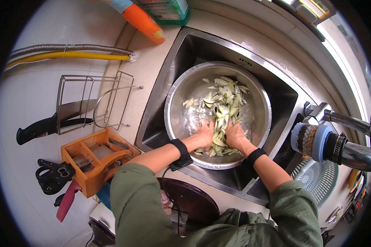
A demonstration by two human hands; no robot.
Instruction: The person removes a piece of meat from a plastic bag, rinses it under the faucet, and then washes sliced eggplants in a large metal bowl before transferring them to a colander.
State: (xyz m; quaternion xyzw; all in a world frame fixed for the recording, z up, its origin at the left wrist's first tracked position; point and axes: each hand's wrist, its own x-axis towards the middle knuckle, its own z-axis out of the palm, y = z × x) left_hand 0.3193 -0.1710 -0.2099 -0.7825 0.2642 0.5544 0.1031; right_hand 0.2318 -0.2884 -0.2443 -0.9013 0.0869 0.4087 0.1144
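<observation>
A large round stainless steel bowl point(267, 106) stands in the sink, with water and many pale green vegetable slices point(224, 111) in it; some show dark green skin. My left hand point(205, 134) dips into the left side of the slices, fingers apart. Opposite it, my right hand point(235, 135) reaches in at their right edge, fingers spread and pointing away from me. Splashing water and slices partly hide the fingertips of both hands. Each wrist has a black band.
The steel sink point(160, 92) surrounds the bowl. At right are a faucet with a filter point(307, 142) and a plastic colander point(318, 179). At left stand a wire rack point(111, 98) holding a knife point(49, 125) and a wooden caddy point(86, 154) with scissors point(54, 174). A dark round board point(201, 200) lies nearer me.
</observation>
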